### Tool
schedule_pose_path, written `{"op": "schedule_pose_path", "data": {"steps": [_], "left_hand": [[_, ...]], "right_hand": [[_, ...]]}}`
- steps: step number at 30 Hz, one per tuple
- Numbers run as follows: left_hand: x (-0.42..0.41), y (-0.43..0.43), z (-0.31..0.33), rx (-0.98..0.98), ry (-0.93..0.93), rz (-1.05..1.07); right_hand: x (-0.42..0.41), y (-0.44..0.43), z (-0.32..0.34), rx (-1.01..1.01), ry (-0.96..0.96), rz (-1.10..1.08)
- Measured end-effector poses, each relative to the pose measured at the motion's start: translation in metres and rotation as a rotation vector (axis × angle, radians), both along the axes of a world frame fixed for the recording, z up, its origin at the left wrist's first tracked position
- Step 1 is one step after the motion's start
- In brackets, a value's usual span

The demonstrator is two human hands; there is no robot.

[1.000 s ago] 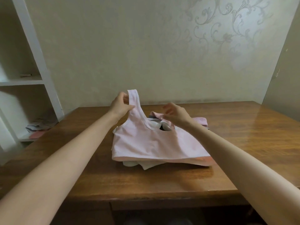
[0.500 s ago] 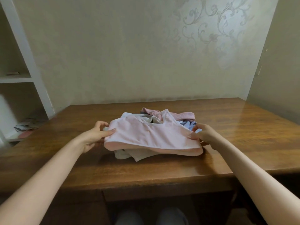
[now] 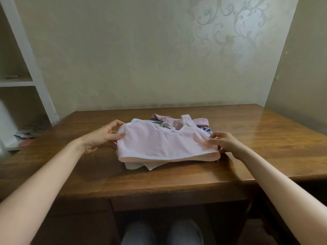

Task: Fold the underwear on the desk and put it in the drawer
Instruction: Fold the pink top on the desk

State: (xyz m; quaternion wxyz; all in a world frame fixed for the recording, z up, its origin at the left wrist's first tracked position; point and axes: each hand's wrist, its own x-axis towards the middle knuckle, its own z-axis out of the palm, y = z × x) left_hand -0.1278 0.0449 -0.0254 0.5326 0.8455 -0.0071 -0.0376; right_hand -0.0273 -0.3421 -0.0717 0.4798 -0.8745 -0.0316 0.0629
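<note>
A pale pink bra top (image 3: 164, 144) lies spread on top of a small pile of underwear on the wooden desk (image 3: 177, 177). My left hand (image 3: 104, 137) pinches its left side edge between thumb and fingers. My right hand (image 3: 221, 141) pinches its right side edge. Beneath the top lie a white piece (image 3: 138, 166), a ribbed dusty-pink piece (image 3: 168, 119) and a bluish piece (image 3: 208, 129), all partly hidden. A drawer front (image 3: 177, 202) sits shut under the desk's front edge.
A white shelf unit (image 3: 28, 80) stands at the left with folded cloth (image 3: 26, 135) on its lower shelf. A wall runs behind the desk and another closes in at the right. My knees (image 3: 162, 232) show under the desk.
My left hand let go of the raised strap and both hands came down to the top's two side edges. The top now lies flatter across the pile.
</note>
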Motion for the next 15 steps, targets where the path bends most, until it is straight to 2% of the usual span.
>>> {"op": "schedule_pose_path", "data": {"steps": [1,3,6,9,11,13,15], "left_hand": [[-0.001,0.004,0.0,-0.005,0.026,-0.02],[0.0,0.011,-0.001,0.005,0.03,-0.004],[0.004,0.012,-0.002,0.063,-0.039,0.157],[0.006,-0.001,-0.003,0.135,-0.032,0.235],[0.008,-0.011,-0.002,0.154,-0.021,0.262],[0.008,-0.02,0.003,0.163,-0.072,0.329],[0.009,-0.03,0.012,0.245,-0.177,0.397]], "right_hand": [[0.002,-0.002,0.0,0.008,0.023,0.008],[0.008,-0.008,0.002,0.152,0.055,0.006],[0.014,-0.018,0.006,0.366,0.057,-0.078],[0.015,-0.014,0.001,0.237,0.093,-0.114],[0.01,-0.007,0.0,0.101,0.188,-0.077],[0.006,0.0,0.004,0.061,0.24,-0.041],[0.007,0.005,0.008,0.112,0.092,-0.105]]}}
